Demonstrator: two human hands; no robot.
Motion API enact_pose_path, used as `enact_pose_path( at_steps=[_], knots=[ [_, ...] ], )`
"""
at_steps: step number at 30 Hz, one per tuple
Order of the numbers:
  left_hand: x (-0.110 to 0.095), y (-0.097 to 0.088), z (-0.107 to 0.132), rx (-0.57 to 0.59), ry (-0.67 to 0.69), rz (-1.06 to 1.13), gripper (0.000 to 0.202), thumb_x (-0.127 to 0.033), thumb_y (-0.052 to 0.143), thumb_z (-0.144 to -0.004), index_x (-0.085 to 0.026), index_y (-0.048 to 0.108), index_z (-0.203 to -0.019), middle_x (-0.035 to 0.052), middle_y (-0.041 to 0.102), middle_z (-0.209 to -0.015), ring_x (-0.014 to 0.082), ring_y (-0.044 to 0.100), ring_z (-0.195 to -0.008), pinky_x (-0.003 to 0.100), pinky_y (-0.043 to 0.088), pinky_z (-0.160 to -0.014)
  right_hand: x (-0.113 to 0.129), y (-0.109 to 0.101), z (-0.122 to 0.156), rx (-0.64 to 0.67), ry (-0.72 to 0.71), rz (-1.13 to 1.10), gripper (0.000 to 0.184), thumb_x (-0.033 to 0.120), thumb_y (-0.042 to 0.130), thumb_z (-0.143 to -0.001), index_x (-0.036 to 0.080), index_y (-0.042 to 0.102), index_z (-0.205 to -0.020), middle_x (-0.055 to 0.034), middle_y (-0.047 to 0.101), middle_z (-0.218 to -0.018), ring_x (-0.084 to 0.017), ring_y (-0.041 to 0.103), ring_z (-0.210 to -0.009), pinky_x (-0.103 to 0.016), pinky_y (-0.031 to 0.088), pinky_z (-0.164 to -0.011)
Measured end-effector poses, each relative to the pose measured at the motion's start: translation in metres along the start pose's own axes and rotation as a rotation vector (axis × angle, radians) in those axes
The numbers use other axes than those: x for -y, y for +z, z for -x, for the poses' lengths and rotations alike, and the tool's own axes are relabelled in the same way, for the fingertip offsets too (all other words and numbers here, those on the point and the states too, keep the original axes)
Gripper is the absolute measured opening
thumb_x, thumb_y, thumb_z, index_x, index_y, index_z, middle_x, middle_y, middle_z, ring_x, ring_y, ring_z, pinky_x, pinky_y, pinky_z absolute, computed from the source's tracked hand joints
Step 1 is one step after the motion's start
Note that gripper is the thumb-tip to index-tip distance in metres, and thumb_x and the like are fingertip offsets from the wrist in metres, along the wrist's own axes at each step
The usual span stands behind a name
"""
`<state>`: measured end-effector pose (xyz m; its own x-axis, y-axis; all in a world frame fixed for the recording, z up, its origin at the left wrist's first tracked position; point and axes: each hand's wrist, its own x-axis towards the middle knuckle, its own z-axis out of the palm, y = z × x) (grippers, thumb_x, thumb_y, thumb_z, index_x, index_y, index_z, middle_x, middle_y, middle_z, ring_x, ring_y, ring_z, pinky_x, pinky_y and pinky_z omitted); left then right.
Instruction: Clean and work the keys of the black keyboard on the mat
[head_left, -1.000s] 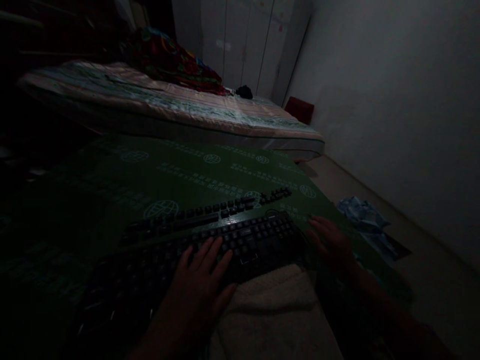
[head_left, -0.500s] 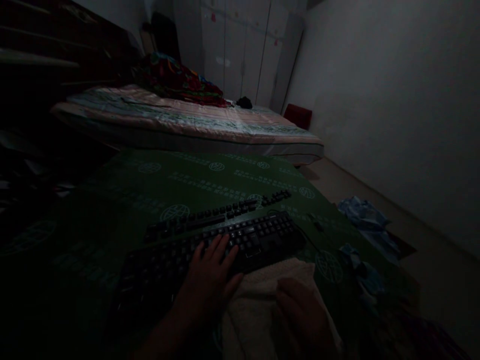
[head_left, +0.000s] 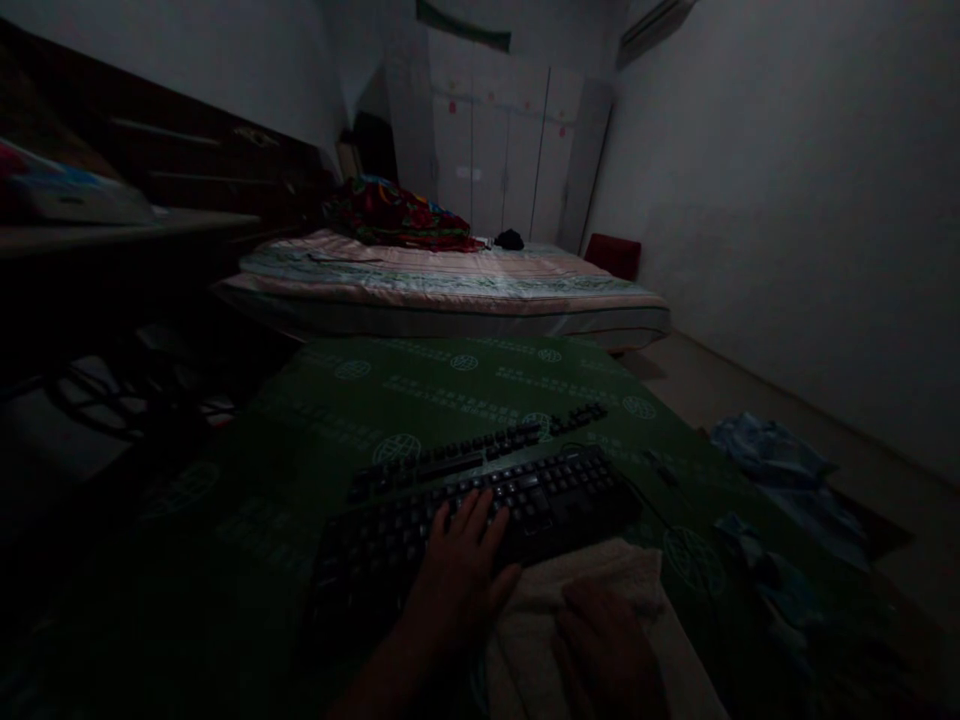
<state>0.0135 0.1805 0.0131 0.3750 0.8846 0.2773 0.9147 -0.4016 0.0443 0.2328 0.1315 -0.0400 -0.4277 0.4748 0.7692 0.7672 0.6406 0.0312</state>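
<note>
Where left fingers [head_left: 465, 517] rest — keyboard [head_left: 529, 502], underneath

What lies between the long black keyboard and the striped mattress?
Beyond the keyboard lie mainly rows of small black keycaps, then green printed surface, as the head view shows.

Everything is dimly lit. At the far end, a striped bed [head_left: 465, 290] is backed by a pale wardrobe [head_left: 491, 150]. The right side is bounded by a plain wall [head_left: 795, 200], with a long unit [head_left: 655, 32] mounted high; beneath, a strip of floor [head_left: 697, 385] is shadowed.
</note>
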Motion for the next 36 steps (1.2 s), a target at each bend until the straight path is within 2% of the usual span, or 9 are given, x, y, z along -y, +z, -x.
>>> enact_pose_path(
  at_steps=[6,10,15,20,24,27,29,32,36],
  knots=[
    [-0.003,-0.005,-0.002,0.120,-0.060,0.051,0.059,-0.038,0.058,-0.081,-0.020,0.046,-0.136,0.0134,0.038,-0.146,0.0335,0.033,-0.135,0.059,0.023,-0.106,0.001,-0.002,-0.003,0.006,-0.002,-0.004,0.015,0.018,0.048,-0.086,0.021,0.062,-0.091,-0.0065,0.069,-0.096,-0.020,0.065,-0.089,-0.033,0.051,-0.078],
    [-0.005,-0.009,-0.001,0.156,-0.085,0.126,0.060,-0.047,0.054,-0.084,-0.018,0.045,-0.136,0.0152,0.034,-0.148,0.0343,0.029,-0.137,0.060,0.019,-0.108,-0.003,-0.003,0.000,-0.002,-0.039,-0.009,0.017,0.020,0.047,-0.088,0.021,0.063,-0.091,-0.0060,0.070,-0.095,-0.019,0.066,-0.088,-0.032,0.051,-0.076],
    [-0.011,-0.015,0.003,0.178,-0.067,0.154,0.064,-0.048,0.056,-0.084,-0.016,0.041,-0.138,0.0186,0.030,-0.149,0.0344,0.027,-0.137,0.060,0.020,-0.109,-0.011,-0.005,0.009,0.045,-0.115,0.002,0.017,0.027,0.051,-0.088,0.020,0.066,-0.094,-0.0071,0.071,-0.097,-0.021,0.067,-0.087,-0.033,0.053,-0.074],
    [-0.006,-0.038,0.011,0.207,-0.059,0.161,0.065,-0.042,0.060,-0.083,-0.016,0.039,-0.138,0.0171,0.030,-0.149,0.0317,0.027,-0.138,0.056,0.024,-0.109,-0.016,-0.007,0.016,0.068,-0.175,0.023,0.021,0.029,0.050,-0.088,0.019,0.068,-0.092,-0.0090,0.071,-0.096,-0.023,0.068,-0.087,-0.035,0.053,-0.073],
    [0.029,-0.069,0.041,0.177,-0.124,0.164,0.053,-0.036,0.060,-0.083,-0.018,0.048,-0.132,0.0146,0.042,-0.144,0.0296,0.039,-0.131,0.052,0.031,-0.107,-0.025,-0.006,0.020,0.099,-0.220,0.017,0.024,0.033,0.049,-0.089,0.020,0.069,-0.092,-0.0090,0.072,-0.096,-0.022,0.068,-0.085,-0.033,0.053,-0.072],
    [0.063,-0.081,0.081,0.043,-0.358,0.173,0.044,-0.034,0.050,-0.088,-0.016,0.052,-0.128,0.0133,0.055,-0.132,0.0261,0.051,-0.122,0.044,0.042,-0.101,-0.031,-0.007,0.024,0.118,-0.270,0.001,0.024,0.036,0.051,-0.089,0.021,0.069,-0.095,-0.0078,0.072,-0.097,-0.021,0.068,-0.086,-0.032,0.052,-0.073],
    [0.079,-0.079,0.108,-0.006,-0.487,0.212,0.041,-0.037,0.045,-0.089,-0.016,0.057,-0.122,0.0116,0.061,-0.125,0.0248,0.058,-0.114,0.041,0.047,-0.096,-0.031,-0.011,0.025,0.122,-0.259,-0.005,0.026,0.038,0.051,-0.088,0.021,0.070,-0.096,-0.0081,0.072,-0.099,-0.022,0.068,-0.088,-0.032,0.051,-0.075],
    [0.090,-0.070,0.139,-0.067,-0.632,0.223,0.044,-0.041,0.047,-0.086,-0.013,0.061,-0.117,0.0129,0.062,-0.122,0.0260,0.060,-0.111,0.041,0.049,-0.095,-0.029,-0.016,0.021,0.132,-0.225,-0.029,0.029,0.040,0.049,-0.090,0.020,0.070,-0.095,-0.0083,0.072,-0.098,-0.022,0.067,-0.089,-0.032,0.050,-0.076],
    [0.088,-0.060,0.150,-0.050,-0.636,0.249,0.043,-0.039,0.050,-0.085,-0.015,0.060,-0.119,0.0108,0.061,-0.125,0.0242,0.059,-0.114,0.040,0.047,-0.097,-0.025,-0.017,0.014,0.103,-0.191,-0.064,0.035,0.040,0.041,-0.093,0.021,0.070,-0.088,-0.0076,0.072,-0.090,-0.020,0.067,-0.081,-0.030,0.050,-0.071]
  ],
)
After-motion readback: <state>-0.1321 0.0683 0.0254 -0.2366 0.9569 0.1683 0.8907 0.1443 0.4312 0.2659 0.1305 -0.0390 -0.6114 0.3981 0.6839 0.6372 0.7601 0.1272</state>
